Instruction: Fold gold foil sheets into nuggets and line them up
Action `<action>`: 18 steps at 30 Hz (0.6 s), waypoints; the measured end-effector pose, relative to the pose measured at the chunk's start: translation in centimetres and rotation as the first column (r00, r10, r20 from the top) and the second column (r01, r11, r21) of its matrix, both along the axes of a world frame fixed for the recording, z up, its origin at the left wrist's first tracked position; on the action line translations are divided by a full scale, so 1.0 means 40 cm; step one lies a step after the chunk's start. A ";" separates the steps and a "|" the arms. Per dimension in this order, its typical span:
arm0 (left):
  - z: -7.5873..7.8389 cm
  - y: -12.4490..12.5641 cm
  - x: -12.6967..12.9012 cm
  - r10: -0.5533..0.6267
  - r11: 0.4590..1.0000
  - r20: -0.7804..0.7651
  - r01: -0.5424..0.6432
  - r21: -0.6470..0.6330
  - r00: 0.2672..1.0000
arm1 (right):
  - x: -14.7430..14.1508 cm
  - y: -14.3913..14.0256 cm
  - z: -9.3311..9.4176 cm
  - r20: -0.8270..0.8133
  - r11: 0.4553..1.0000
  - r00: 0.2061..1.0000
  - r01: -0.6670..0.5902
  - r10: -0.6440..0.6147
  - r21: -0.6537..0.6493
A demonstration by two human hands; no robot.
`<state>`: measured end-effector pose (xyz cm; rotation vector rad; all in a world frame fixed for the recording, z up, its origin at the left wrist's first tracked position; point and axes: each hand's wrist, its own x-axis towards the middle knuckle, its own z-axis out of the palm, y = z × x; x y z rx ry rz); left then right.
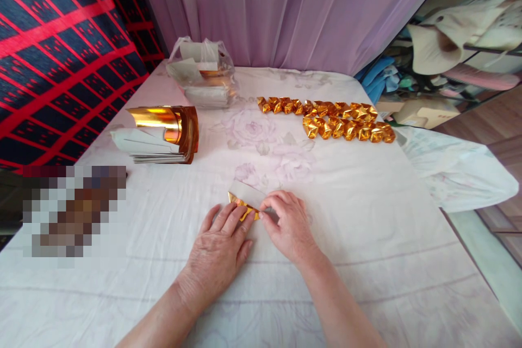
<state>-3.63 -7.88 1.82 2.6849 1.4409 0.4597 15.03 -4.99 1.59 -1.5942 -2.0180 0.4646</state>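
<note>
A sheet of gold foil paper (247,191), partly folded, lies on the cloth in front of me. Its pale back faces up along the far side, and a gold folded strip shows along the near side. My left hand (220,244) rests on the strip with its fingers stretched out and slightly apart, pressing it down. At the right end of the paper, my right hand (290,224) pinches the corner between thumb and forefinger. The fingers cover part of the fold. Farther back on the right, several folded gold foil pieces (346,129) sit in two rows.
A stack of gold foil sheets (159,144), curled over, lies at the left. Behind it stands a clear plastic bag (204,79) of more sheets. A white plastic bag (460,168) hangs at the right edge. A purple curtain (277,11) borders the back; a blurred patch covers the left edge.
</note>
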 end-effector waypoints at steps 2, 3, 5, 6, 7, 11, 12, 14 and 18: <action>0.001 0.000 -0.001 -0.004 1.000 -0.001 0.004 0.001 1.000 | 0.004 0.002 -0.001 -0.020 1.000 1.000 -0.011 0.011 -0.006; 0.001 0.001 -0.003 -0.006 1.000 -0.001 0.006 0.002 1.000 | 0.005 0.002 0.000 -0.028 1.000 0.999 -0.017 0.016 -0.011; 0.002 0.002 -0.008 -0.017 1.000 -0.005 0.017 0.003 1.000 | 0.007 0.003 0.001 -0.036 0.999 0.999 -0.024 0.023 -0.021; 0.003 0.003 -0.012 -0.027 1.000 -0.009 0.027 0.004 1.000 | 0.007 0.004 0.001 -0.035 0.999 0.999 -0.025 0.024 -0.026; 0.003 0.004 -0.015 -0.038 0.999 -0.015 0.038 0.008 0.999 | 0.007 0.004 0.002 -0.032 0.999 0.999 -0.025 0.024 -0.028; 0.005 0.006 -0.024 -0.070 0.997 -0.031 0.070 0.017 0.997 | 0.006 0.004 0.002 -0.029 0.999 0.999 -0.018 0.017 -0.033; 0.006 0.006 -0.024 -0.071 0.997 -0.031 0.071 0.012 0.997 | 0.005 0.004 0.001 -0.032 0.999 0.999 -0.017 0.015 -0.035; 0.007 0.007 -0.022 -0.065 0.998 -0.025 0.065 -0.006 0.998 | 0.005 0.005 0.001 -0.034 0.999 0.999 -0.013 0.012 -0.038; 0.008 0.008 -0.022 -0.056 0.998 -0.017 0.056 -0.031 0.998 | 0.006 0.005 0.000 -0.030 0.999 0.999 -0.012 0.011 -0.040</action>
